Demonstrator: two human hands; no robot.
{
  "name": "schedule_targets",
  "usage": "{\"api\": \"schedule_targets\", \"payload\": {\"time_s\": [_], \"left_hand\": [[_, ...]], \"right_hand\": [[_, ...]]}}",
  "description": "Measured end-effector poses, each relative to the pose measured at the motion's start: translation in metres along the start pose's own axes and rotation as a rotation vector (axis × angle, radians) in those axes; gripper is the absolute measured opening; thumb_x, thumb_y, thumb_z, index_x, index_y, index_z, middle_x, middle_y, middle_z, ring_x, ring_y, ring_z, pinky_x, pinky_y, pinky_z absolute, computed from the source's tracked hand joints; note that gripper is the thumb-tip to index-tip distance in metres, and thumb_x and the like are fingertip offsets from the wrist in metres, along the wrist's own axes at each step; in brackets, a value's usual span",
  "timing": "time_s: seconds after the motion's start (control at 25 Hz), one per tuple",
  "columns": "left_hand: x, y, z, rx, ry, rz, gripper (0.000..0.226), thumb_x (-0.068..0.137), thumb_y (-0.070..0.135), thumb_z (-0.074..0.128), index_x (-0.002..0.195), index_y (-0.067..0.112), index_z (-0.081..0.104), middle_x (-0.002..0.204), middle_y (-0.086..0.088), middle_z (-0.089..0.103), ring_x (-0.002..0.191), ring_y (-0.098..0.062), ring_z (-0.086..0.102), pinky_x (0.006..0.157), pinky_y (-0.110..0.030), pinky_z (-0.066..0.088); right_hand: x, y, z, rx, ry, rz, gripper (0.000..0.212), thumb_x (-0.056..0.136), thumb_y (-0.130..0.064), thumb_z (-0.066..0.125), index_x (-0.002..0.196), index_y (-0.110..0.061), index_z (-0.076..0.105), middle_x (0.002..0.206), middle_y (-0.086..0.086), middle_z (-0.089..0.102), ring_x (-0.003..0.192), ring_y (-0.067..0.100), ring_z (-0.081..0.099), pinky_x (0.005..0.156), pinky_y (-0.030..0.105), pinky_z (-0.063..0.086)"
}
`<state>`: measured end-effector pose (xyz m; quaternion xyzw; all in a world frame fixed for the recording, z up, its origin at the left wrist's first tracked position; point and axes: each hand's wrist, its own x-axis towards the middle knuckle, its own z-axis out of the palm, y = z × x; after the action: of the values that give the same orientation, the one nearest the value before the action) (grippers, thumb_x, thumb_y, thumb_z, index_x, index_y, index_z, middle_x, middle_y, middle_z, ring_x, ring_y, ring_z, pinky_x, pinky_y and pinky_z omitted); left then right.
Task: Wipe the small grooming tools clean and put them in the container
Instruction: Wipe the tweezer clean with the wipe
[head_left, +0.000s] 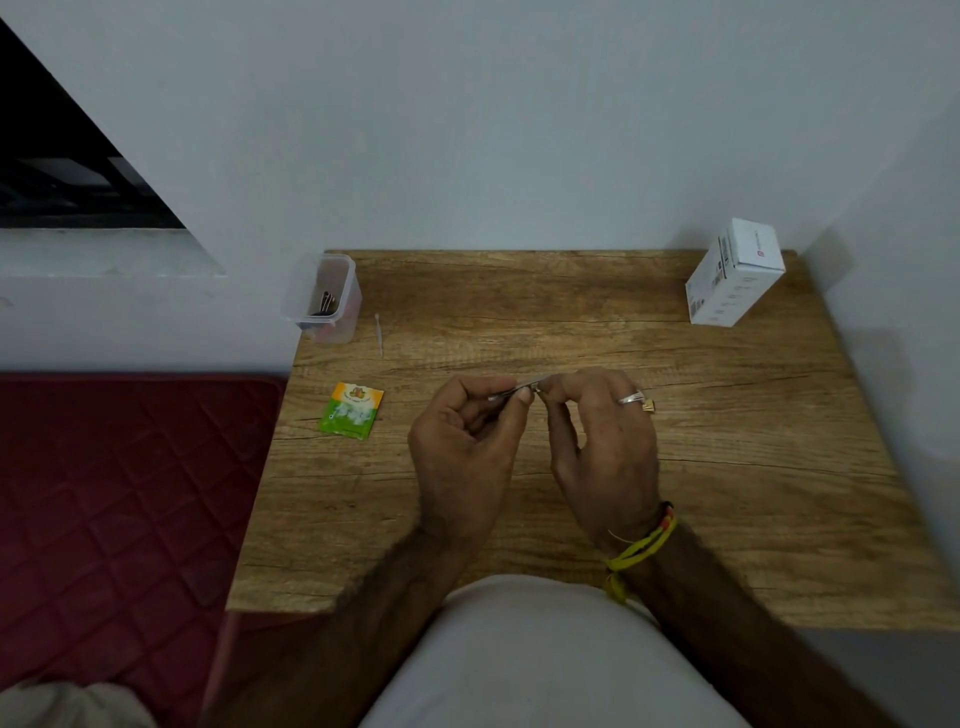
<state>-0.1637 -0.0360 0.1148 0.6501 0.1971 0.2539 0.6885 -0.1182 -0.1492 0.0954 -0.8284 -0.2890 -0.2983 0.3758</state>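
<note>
Two hands meet over the middle of the wooden worktop (571, 322), sharing one thin metal grooming tool (519, 388). The left hand (462, 447) pinches it between thumb and curled fingers (522, 396), with a short pale end showing inside the grip. The right hand (605, 441) pinches the other end with its fingertips, the remaining fingers bent loosely; it wears rings, and yellow thread bands circle its wrist. What the right fingertips press against the tool is too small to tell.

At the far left corner of the worktop stands a clear plastic container (324, 299), upright and open, with several thin dark tools leaning inside. Just beside it on the wood lies another slim tool (379, 335), apart from the container wall. Nearer the left edge, between the container and the left hand, lies a green and orange sachet (352, 411), flat and touching nothing. A white box (735, 273) sits at the far right corner, well apart from the hands. A dark red quilted mattress (119, 493) borders the worktop on the left.
</note>
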Motion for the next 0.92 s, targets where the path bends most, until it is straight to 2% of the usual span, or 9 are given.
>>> {"api": "schedule_targets", "payload": {"time_s": [0.08, 0.24, 0.44, 0.76, 0.92], "left_hand": [[-0.001, -0.003, -0.002, -0.001, -0.047, 0.012, 0.014, 0.087, -0.002, 0.073, 0.095, 0.009, 0.07, 0.088, -0.003, 0.078, 0.087, -0.018, 0.076, 0.079, -0.027, 0.06], [-0.002, -0.006, -0.005, 0.029, -0.112, 0.036, 0.012, 0.097, 0.004, 0.062, 0.105, 0.012, 0.067, 0.096, -0.006, 0.077, 0.095, -0.018, 0.075, 0.086, -0.037, 0.06], [-0.003, -0.014, -0.004, 0.028, -0.13, 0.033, 0.018, 0.101, 0.004, 0.054, 0.111, -0.001, 0.068, 0.101, -0.01, 0.076, 0.098, -0.021, 0.074, 0.089, -0.041, 0.06], [0.0, -0.019, -0.01, 0.163, -0.126, 0.172, 0.02, 0.096, 0.001, 0.061, 0.107, 0.01, 0.075, 0.102, 0.001, 0.071, 0.1, -0.021, 0.069, 0.083, -0.048, 0.059], [0.0, -0.018, -0.008, 0.145, -0.14, 0.159, 0.022, 0.096, 0.0, 0.061, 0.108, 0.013, 0.074, 0.103, 0.001, 0.069, 0.103, -0.02, 0.068, 0.086, -0.045, 0.059]], "right_hand": [[-0.003, 0.003, 0.0, 0.0, -0.004, 0.029, 0.014, 0.089, 0.001, 0.071, 0.095, -0.007, 0.062, 0.089, 0.007, 0.069, 0.085, 0.025, 0.062, 0.071, 0.05, 0.053], [-0.004, 0.005, 0.0, 0.006, 0.03, 0.07, 0.03, 0.089, 0.001, 0.073, 0.099, -0.017, 0.052, 0.087, 0.008, 0.069, 0.083, 0.025, 0.063, 0.072, 0.042, 0.053], [-0.004, -0.004, 0.005, -0.003, 0.059, 0.021, 0.022, 0.093, -0.002, 0.071, 0.1, -0.015, 0.054, 0.086, 0.009, 0.068, 0.08, 0.024, 0.063, 0.069, 0.036, 0.053], [-0.007, -0.005, 0.005, 0.024, -0.064, 0.116, 0.006, 0.092, -0.002, 0.07, 0.092, -0.006, 0.066, 0.089, 0.005, 0.067, 0.083, 0.023, 0.062, 0.071, 0.041, 0.052], [0.001, -0.011, 0.003, 0.138, -0.053, 0.196, 0.027, 0.087, 0.002, 0.072, 0.097, -0.017, 0.057, 0.093, 0.001, 0.065, 0.089, 0.015, 0.057, 0.074, 0.032, 0.048]]}}
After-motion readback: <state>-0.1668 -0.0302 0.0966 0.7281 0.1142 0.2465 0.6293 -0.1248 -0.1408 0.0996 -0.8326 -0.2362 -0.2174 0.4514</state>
